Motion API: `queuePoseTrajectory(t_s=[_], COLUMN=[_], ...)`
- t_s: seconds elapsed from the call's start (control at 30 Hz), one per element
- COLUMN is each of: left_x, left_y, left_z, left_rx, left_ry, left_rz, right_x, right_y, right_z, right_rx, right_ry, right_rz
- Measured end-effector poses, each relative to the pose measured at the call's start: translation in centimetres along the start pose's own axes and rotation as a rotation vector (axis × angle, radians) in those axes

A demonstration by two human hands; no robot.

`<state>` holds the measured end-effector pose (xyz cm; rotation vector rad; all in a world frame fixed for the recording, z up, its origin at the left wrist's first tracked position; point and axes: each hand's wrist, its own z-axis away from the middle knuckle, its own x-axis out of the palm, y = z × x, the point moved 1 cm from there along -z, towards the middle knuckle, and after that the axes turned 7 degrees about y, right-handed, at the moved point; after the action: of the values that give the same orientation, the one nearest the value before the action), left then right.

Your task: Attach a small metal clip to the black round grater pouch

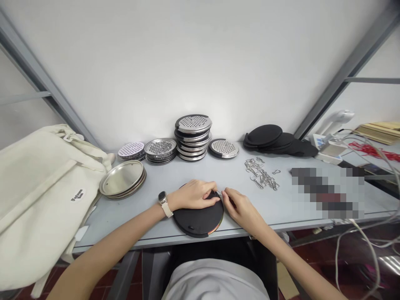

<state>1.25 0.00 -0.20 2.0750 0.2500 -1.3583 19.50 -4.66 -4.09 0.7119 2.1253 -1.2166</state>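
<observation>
A round black disc lies flat near the table's front edge, with a thin coloured edge showing at its lower right. My left hand rests across its upper part, its fingers and thumb closed at the disc's upper right rim. At that same rim, the fingers of my right hand are pinched on a thin, small silvery metal piece. Its exact shape is mostly hidden by the fingers. To the right lies a loose heap of small metal clips.
Along the wall stand a tall stack of perforated metal discs, a lower stack, a single disc and black round covers. Plain metal discs sit beside a cream bag at left. Cables hang at right.
</observation>
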Motion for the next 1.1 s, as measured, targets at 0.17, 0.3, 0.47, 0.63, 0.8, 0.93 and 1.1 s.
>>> queuePoseTrajectory(t_s=[0.17, 0.3, 0.47, 0.63, 0.8, 0.93, 1.1], left_x=[0.01, -0.03, -0.06, -0.26, -0.40, -0.36, -0.33], left_y=[-0.03, 0.02, 0.10, 0.28, 0.45, 0.35, 0.10], left_z=[-0.03, -0.05, -0.05, -0.03, 0.01, 0.02, -0.05], left_rx=[0.004, 0.008, 0.025, 0.005, -0.032, -0.046, -0.033], left_ry=[0.003, -0.004, -0.001, 0.006, 0.018, 0.030, 0.022], left_rz=[0.008, 0.011, -0.029, -0.057, -0.060, -0.048, -0.025], right_x=[0.02, -0.07, -0.36, -0.40, -0.04, -0.04, -0.27], right_y=[0.00, 0.03, 0.16, 0.02, -0.12, -0.13, -0.25], right_z=[-0.01, -0.03, -0.08, -0.22, -0.43, -0.44, -0.29], right_rx=[-0.005, 0.003, 0.032, -0.011, -0.066, -0.055, -0.035], right_ry=[0.010, 0.029, 0.071, 0.033, -0.059, -0.071, -0.053], right_rz=[0.004, 0.000, -0.023, -0.004, 0.042, 0.055, 0.014])
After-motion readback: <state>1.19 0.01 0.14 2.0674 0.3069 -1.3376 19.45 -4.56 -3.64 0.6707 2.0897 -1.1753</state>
